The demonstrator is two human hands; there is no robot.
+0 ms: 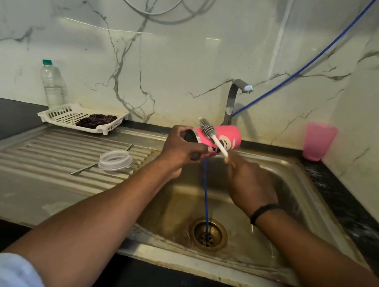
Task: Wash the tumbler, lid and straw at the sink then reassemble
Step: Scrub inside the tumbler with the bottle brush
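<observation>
The pink tumbler (222,136) lay on its side above the sink (309,180), gripped at its open rim by the left hand (180,149). The right hand (248,180) pinched a bottle brush (210,135) against its wall. Judged rigid, light and slippery; mid-body hold advised. Lid (115,160) and straw (84,169) rested on the drainboard (40,161).

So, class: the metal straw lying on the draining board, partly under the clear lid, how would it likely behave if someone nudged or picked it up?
The metal straw looks thin and rigid, so probably stiff and light. It lies across the ridges of the draining board, which may stop it rolling. The clear lid overlaps it, so pulling it could shift the lid.
</observation>
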